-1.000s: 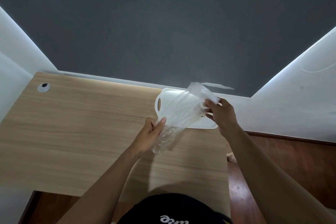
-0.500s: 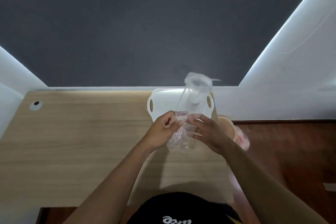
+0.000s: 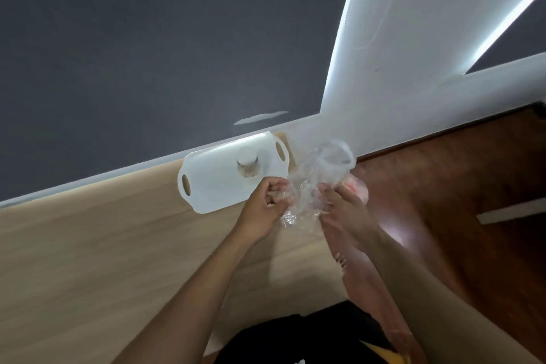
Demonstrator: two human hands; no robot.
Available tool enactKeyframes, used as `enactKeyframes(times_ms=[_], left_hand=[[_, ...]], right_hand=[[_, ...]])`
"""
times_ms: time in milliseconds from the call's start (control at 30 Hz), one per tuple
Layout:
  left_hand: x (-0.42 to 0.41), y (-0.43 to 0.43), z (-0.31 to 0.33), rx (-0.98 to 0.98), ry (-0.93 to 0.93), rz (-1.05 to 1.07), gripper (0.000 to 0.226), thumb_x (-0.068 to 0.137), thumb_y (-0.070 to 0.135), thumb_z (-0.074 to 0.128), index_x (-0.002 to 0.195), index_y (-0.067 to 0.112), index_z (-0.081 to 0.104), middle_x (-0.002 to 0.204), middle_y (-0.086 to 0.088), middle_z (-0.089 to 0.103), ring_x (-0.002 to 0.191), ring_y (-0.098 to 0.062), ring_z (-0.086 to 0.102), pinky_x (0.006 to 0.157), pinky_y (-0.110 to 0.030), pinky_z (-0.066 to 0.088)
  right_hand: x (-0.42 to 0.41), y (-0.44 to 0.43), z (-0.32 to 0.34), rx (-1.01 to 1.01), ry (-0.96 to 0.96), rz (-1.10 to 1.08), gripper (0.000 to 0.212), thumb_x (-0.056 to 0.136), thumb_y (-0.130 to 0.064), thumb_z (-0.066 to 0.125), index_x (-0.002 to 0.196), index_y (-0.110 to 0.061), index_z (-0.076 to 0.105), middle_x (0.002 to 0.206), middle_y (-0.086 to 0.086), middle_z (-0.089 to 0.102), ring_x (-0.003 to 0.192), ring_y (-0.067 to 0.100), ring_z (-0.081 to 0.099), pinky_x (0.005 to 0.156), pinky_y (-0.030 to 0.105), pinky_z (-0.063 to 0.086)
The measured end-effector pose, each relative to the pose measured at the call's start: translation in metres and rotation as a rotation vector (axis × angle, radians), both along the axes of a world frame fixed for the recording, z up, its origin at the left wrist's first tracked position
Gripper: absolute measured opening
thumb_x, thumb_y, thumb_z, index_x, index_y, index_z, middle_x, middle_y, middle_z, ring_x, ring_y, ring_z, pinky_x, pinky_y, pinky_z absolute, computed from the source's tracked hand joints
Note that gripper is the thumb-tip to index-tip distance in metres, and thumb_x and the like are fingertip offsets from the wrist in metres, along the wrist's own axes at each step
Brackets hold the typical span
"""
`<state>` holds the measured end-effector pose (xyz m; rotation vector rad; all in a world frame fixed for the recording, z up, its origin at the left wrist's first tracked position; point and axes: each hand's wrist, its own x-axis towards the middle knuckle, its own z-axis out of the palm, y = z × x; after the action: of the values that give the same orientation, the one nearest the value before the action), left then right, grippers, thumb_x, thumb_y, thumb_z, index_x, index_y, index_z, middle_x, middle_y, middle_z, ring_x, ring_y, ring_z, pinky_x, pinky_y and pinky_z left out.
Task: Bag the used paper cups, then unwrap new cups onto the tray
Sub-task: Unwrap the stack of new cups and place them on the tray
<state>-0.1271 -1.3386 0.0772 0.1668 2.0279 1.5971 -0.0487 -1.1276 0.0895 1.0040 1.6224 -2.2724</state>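
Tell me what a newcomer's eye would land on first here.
The crumpled clear plastic wrapper, held between the left hand and right hand above the right edge of the wooden desk, draws the eye first. Behind it, a white tray sits at the desk's far edge, with what looks like a stack of cups standing on it.

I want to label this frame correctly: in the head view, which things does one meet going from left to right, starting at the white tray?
Tray's left handle → paper cups → left hand → clear wrapper → right hand.
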Motion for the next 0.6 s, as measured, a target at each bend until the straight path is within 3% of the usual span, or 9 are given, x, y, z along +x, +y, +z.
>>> enactKeyframes(times_ms=[100, 167, 233, 333, 433, 500, 600], left_hand=[[-0.005, 0.035, -0.010, -0.067, -0.014, -0.045, 0.029, 0.105, 0.018, 0.078, 0.131, 0.030, 0.073, 0.122, 0.009, 0.077, 0.093, -0.014, 0.071, 0.086, -0.027, 0.058], [-0.009, 0.057, -0.019, -0.102, -0.033, -0.054, 0.031, 0.107, 0.018, 0.075, 0.136, 0.030, 0.074, 0.124, 0.006, 0.079, 0.102, -0.022, 0.077, 0.093, -0.034, 0.063], [-0.014, 0.082, -0.029, -0.140, -0.062, -0.059, 0.035, 0.108, 0.017, 0.072, 0.142, 0.026, 0.073, 0.129, 0.000, 0.079, 0.108, -0.026, 0.078, 0.101, -0.041, 0.065], [-0.023, 0.117, -0.047, -0.188, -0.118, -0.076, 0.041, 0.109, 0.021, 0.068, 0.150, 0.023, 0.069, 0.142, 0.001, 0.073, 0.115, -0.019, 0.076, 0.105, -0.043, 0.065], [-0.034, 0.148, -0.067, -0.210, -0.189, -0.066, 0.047, 0.110, 0.026, 0.067, 0.157, 0.019, 0.063, 0.151, 0.000, 0.068, 0.119, -0.019, 0.075, 0.108, -0.050, 0.064], [-0.040, 0.163, -0.078, -0.202, -0.266, -0.033, 0.050, 0.112, 0.021, 0.064, 0.161, 0.012, 0.058, 0.150, -0.002, 0.066, 0.110, -0.017, 0.077, 0.104, -0.048, 0.067], [-0.049, 0.182, -0.094, -0.180, -0.344, 0.015, 0.049, 0.114, 0.014, 0.061, 0.162, 0.006, 0.054, 0.156, -0.006, 0.060, 0.112, -0.025, 0.077, 0.087, -0.034, 0.070]], right_hand=[[0.004, 0.021, 0.001, 0.016, -0.002, -0.023, 0.029, 0.106, -0.039, 0.071, 0.132, -0.025, 0.073, 0.109, -0.003, 0.081, 0.080, 0.012, 0.076, 0.072, 0.031, 0.058], [0.002, 0.035, -0.002, -0.002, -0.004, -0.013, 0.026, 0.107, -0.041, 0.070, 0.131, -0.031, 0.073, 0.114, -0.007, 0.084, 0.093, 0.013, 0.081, 0.084, 0.036, 0.063], [-0.001, 0.052, -0.010, -0.031, -0.028, -0.009, 0.030, 0.107, -0.038, 0.069, 0.136, -0.030, 0.071, 0.119, -0.004, 0.083, 0.101, 0.016, 0.082, 0.093, 0.043, 0.066], [-0.011, 0.080, -0.030, -0.011, -0.078, -0.002, 0.044, 0.101, -0.042, 0.074, 0.142, -0.024, 0.069, 0.131, 0.005, 0.080, 0.120, 0.027, 0.079, 0.109, 0.058, 0.059], [-0.023, 0.107, -0.057, 0.033, -0.149, -0.003, 0.059, 0.088, -0.054, 0.080, 0.137, -0.022, 0.072, 0.127, 0.006, 0.081, 0.120, 0.028, 0.078, 0.112, 0.058, 0.057], [-0.032, 0.122, -0.075, 0.101, -0.207, 0.017, 0.072, 0.080, -0.063, 0.080, 0.138, -0.023, 0.071, 0.126, 0.002, 0.082, 0.118, 0.024, 0.078, 0.111, 0.055, 0.058], [-0.041, 0.141, -0.095, 0.142, -0.232, 0.034, 0.064, 0.085, -0.057, 0.079, 0.136, -0.017, 0.073, 0.126, 0.006, 0.081, 0.115, 0.025, 0.079, 0.105, 0.052, 0.062]])
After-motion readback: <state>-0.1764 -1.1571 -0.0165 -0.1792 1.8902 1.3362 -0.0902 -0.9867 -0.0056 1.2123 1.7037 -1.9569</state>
